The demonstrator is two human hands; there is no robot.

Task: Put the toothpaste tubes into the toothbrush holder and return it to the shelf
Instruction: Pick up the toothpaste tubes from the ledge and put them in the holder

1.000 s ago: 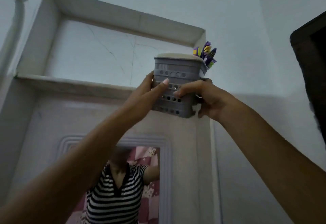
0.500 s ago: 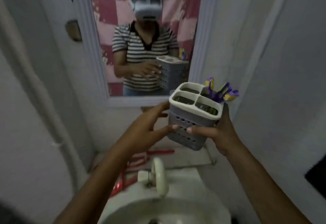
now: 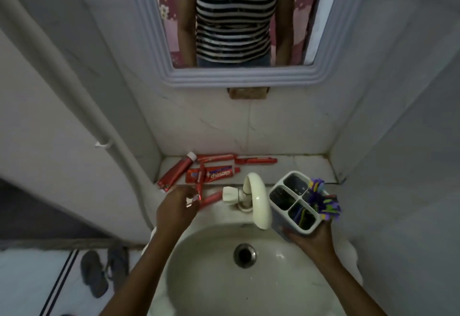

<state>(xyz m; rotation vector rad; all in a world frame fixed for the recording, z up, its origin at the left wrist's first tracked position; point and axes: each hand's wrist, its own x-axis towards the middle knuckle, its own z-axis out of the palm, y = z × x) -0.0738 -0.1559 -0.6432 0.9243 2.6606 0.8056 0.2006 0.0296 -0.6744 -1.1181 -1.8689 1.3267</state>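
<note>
The toothbrush holder (image 3: 293, 202), just right of the tap (image 3: 256, 201), is gripped from below by the right hand (image 3: 311, 238). Left of the tap, the left hand's (image 3: 178, 209) fingers (image 3: 191, 197) pinch one toothpaste tube (image 3: 200, 183); other red tubes (image 3: 211, 170) lie on the counter (image 3: 306, 166) behind.

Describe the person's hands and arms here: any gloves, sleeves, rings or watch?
Both the left hand and right hand are bare: no gloves, and no rings, watch or wristband show. Both forearms are uncovered to the frame edge. The mirror reflection shows a short-sleeved black-and-white striped shirt.
</note>
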